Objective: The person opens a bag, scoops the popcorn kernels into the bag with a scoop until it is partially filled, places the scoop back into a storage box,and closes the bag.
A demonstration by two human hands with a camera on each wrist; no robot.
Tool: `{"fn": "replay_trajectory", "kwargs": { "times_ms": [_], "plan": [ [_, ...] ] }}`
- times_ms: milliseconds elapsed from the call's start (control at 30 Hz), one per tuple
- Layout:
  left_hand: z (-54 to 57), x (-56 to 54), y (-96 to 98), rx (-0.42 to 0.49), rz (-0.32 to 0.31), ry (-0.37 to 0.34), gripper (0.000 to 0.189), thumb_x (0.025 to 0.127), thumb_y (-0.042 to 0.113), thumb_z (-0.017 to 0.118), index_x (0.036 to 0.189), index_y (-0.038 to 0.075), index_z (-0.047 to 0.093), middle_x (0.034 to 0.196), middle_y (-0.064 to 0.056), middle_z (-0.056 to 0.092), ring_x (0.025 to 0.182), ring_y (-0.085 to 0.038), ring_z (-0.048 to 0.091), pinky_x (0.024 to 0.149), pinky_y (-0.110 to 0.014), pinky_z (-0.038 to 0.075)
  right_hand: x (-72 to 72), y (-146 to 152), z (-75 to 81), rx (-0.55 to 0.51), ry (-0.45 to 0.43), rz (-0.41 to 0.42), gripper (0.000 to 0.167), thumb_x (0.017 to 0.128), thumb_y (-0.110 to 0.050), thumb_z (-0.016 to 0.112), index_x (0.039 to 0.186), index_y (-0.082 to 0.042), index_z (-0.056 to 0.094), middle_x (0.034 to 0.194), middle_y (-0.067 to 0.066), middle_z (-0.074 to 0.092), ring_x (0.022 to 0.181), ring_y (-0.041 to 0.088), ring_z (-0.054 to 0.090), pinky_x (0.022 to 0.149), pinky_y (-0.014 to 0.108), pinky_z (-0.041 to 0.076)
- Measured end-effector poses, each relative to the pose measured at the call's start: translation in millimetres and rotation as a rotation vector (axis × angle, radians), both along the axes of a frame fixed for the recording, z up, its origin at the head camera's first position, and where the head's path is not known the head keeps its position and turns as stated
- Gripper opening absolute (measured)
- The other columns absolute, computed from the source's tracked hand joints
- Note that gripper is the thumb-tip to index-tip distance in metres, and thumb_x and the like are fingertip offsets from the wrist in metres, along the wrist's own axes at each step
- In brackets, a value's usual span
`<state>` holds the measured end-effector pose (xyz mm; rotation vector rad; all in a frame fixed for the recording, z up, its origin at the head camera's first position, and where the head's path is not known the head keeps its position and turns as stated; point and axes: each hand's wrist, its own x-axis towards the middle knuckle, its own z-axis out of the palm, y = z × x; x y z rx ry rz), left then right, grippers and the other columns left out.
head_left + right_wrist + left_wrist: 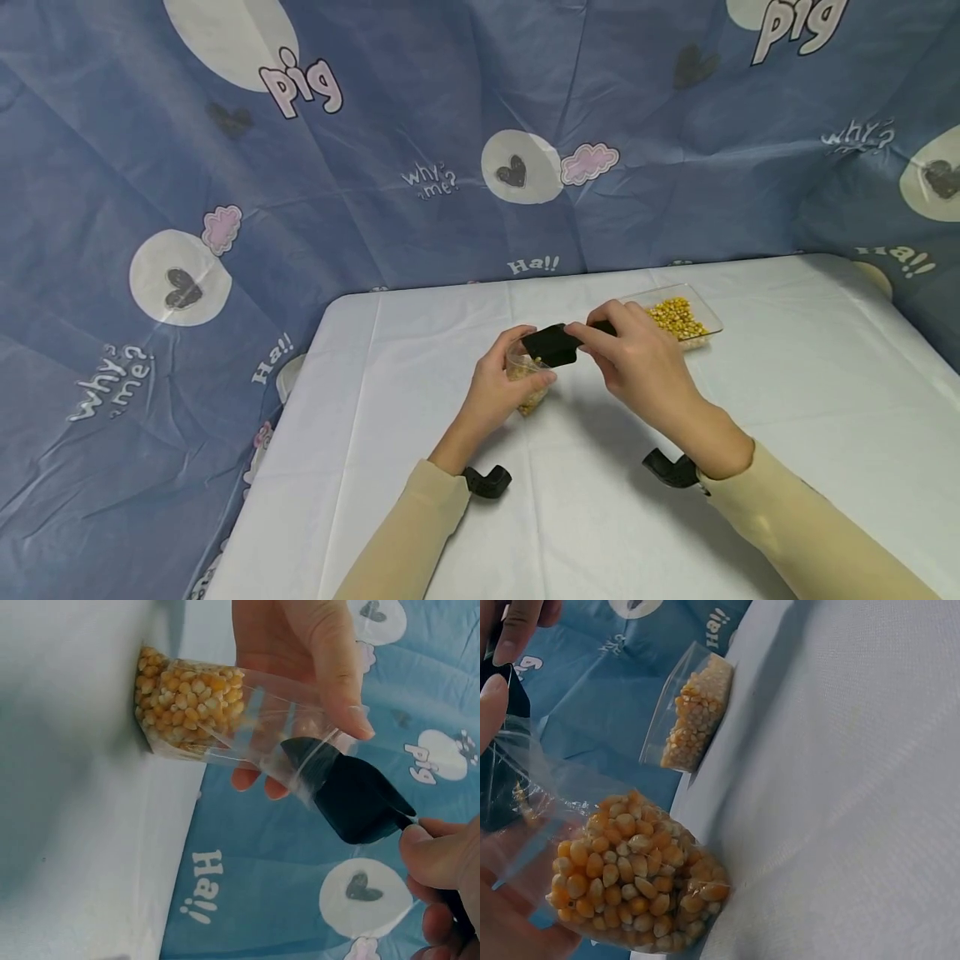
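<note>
My left hand (495, 387) grips a clear plastic bag (191, 705) near its top, fingers and thumb around the mouth. Yellow corn kernels (641, 877) fill its lower part, and the bag stands upright on the white cloth. In my right hand (648, 367) is the handle of a black scoop (356, 799), pinched between thumb and fingers. The scoop tilts down toward the bag, its front lip inside the open mouth. A few kernels show at the lip in the head view.
Behind my right hand stands a clear rectangular container (705, 342) with more corn kernels (675, 316). A white cloth (420, 358) covers the table. Blue printed fabric (420, 108) hangs behind it and along the left side. Black camera mounts (489, 482) stick out from both wrists.
</note>
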<state>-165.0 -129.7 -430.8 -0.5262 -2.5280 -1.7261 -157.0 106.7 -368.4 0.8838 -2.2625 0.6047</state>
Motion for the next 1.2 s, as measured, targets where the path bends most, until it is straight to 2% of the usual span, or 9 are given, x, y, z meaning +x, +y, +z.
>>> {"fn": "replay_trajectory", "kwargs": {
  "times_ms": [133,200,333,433,567,733,867,1067,1200],
  "plan": [
    [0.0,-0.9,-1.2,-0.003,-0.025,-0.017,0.075,0.084,0.043,0.082,0.147,0.042,0.042,0.144,0.012,0.049,0.135,-0.012,0.043,0.108,-0.054,0.037,0.2,-1,-2.1,-0.005,0.018,0.013,0.043,0.079,0.005,0.082,0.114,-0.019,0.078,0.101,0.003,0.06,0.081,0.024,0.052,0.057,0.034,0.046],
    [-0.5,-1.6,-1.6,0.0,-0.034,-0.035,0.079,0.082,0.044,0.084,0.148,0.043,0.04,0.139,0.01,0.052,0.126,-0.013,0.049,0.103,-0.05,0.041,0.3,-1,-3.2,-0.015,0.018,0.02,0.043,0.078,0.005,0.083,0.114,-0.019,0.078,0.1,0.003,0.06,0.081,0.024,0.052,0.058,0.034,0.047],
    [-1.8,-2.2,-2.7,-0.016,-0.035,-0.061,0.084,0.08,0.046,0.086,0.149,0.044,0.038,0.109,-0.001,0.055,0.091,-0.019,0.051,0.081,-0.042,0.045,1.0,-2,-4.4,-0.025,0.009,0.034,0.043,0.079,0.004,0.083,0.115,-0.02,0.078,0.1,0.002,0.06,0.081,0.023,0.052,0.059,0.034,0.047],
    [-2.7,-2.8,-3.1,-0.013,-0.044,-0.064,0.082,0.08,0.045,0.085,0.148,0.042,0.039,0.111,-0.001,0.057,0.095,-0.018,0.053,0.084,-0.042,0.045,1.4,-3,-3.7,-0.02,-0.003,0.036,0.043,0.08,0.002,0.083,0.115,-0.02,0.077,0.101,0.002,0.06,0.082,0.022,0.052,0.059,0.033,0.047],
    [-2.3,-3.6,-3.1,0.05,-0.07,-0.072,0.078,0.083,0.038,0.085,0.147,0.039,0.041,0.134,0.005,0.056,0.122,-0.014,0.053,0.103,-0.048,0.04,1.0,-1,-0.9,-0.035,-0.016,0.041,0.041,0.081,0.001,0.082,0.116,-0.02,0.077,0.101,0.003,0.06,0.081,0.023,0.051,0.059,0.033,0.046],
    [-3.4,-5.1,-3.1,0.141,-0.113,-0.051,0.075,0.085,0.027,0.085,0.147,0.03,0.043,0.14,0.005,0.054,0.13,-0.015,0.051,0.107,-0.052,0.038,-1.3,4,5.0,-0.103,-0.018,0.045,0.038,0.08,0.001,0.083,0.113,-0.017,0.078,0.1,0.004,0.061,0.082,0.024,0.052,0.064,0.036,0.045],
    [-4.2,-5.8,-3.0,0.164,-0.123,-0.031,0.074,0.086,0.023,0.084,0.148,0.027,0.043,0.143,0.003,0.053,0.133,-0.015,0.048,0.111,-0.052,0.034,-4.2,10,10.0,-0.143,-0.011,0.043,0.037,0.079,0.002,0.084,0.111,-0.015,0.078,0.099,0.005,0.062,0.083,0.024,0.054,0.066,0.037,0.044],
    [-3.4,-4.3,-3.2,0.11,-0.07,-0.061,0.075,0.083,0.034,0.085,0.147,0.032,0.045,0.142,0.001,0.051,0.127,-0.019,0.053,0.098,-0.047,0.047,-7.6,23,18.3,-0.193,-0.015,0.011,0.04,0.078,0.005,0.083,0.112,-0.016,0.078,0.1,0.003,0.064,0.084,0.021,0.056,0.063,0.034,0.04],
    [-3.3,-4.3,-3.2,0.11,-0.072,-0.076,0.073,0.084,0.032,0.085,0.145,0.034,0.045,0.14,-0.005,0.053,0.124,-0.021,0.055,0.092,-0.043,0.051,-9.2,33,24.4,-0.216,-0.064,-0.021,0.039,0.08,0.006,0.082,0.113,-0.015,0.078,0.1,0.002,0.064,0.085,0.018,0.055,0.065,0.03,0.038]
  ]
}}
